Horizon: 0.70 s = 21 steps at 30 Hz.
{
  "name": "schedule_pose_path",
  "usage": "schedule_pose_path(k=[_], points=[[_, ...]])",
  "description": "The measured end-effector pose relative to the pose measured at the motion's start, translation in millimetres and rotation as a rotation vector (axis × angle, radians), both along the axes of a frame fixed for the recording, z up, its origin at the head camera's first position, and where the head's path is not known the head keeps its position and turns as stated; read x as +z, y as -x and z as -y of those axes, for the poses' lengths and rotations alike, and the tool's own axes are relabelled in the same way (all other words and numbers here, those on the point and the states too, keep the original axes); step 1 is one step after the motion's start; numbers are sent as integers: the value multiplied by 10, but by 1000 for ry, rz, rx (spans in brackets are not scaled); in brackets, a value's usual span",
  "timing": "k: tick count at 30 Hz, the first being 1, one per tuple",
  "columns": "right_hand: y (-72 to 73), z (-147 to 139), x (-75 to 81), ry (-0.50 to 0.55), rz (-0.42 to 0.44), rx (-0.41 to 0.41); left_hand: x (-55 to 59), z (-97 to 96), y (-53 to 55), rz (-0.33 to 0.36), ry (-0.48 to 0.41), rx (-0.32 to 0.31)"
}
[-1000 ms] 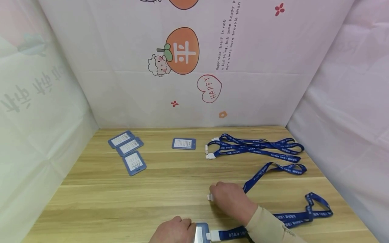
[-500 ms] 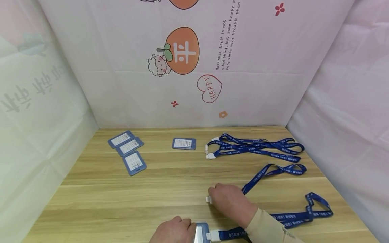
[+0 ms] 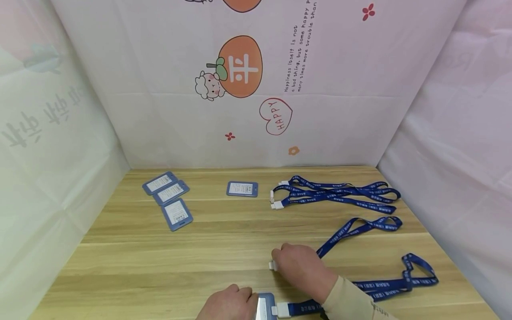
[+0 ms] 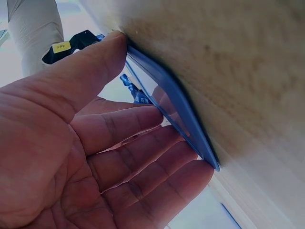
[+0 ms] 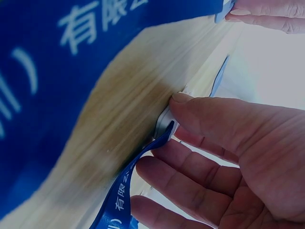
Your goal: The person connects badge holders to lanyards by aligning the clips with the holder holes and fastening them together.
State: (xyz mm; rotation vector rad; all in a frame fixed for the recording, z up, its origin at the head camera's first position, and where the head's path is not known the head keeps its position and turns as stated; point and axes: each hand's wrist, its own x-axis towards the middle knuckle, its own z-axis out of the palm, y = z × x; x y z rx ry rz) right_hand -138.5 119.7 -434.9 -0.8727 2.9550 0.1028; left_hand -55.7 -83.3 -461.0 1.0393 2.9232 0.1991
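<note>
At the front edge of the head view, my left hand (image 3: 229, 305) grips a blue badge holder (image 3: 270, 306); the left wrist view has its thumb at one corner and its fingertips along the edge, close against the wood. A white clip (image 3: 283, 310) joins that holder to a navy lanyard (image 3: 382, 289), which passes beneath my right forearm. My right hand (image 3: 302, 271) pinches the white clip (image 5: 163, 123) of a second lanyard (image 3: 340, 235) between thumb and fingers. The clip's tip pokes out left of the fingers, and its strap trails back to the right.
Several blue badge holders lie farther back: three overlapping at left (image 3: 171, 193) and a single badge holder (image 3: 242, 189) at the middle. Behind my right hand lies a bunch of navy lanyards (image 3: 336, 194) with white clips. Printed white cloth walls (image 3: 180, 133) close off the wooden table's (image 3: 160, 266) back and sides.
My right hand has slid slightly left and toward me, pulling the second lanyard's clip and strap along. My left hand and its badge holder have stayed put.
</note>
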Motion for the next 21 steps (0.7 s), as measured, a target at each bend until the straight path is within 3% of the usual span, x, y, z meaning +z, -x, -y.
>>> schedule_pose_path(k=[21], points=[[-7,-25,-3,20,-2,12,46,-9,13,11,28,-7]])
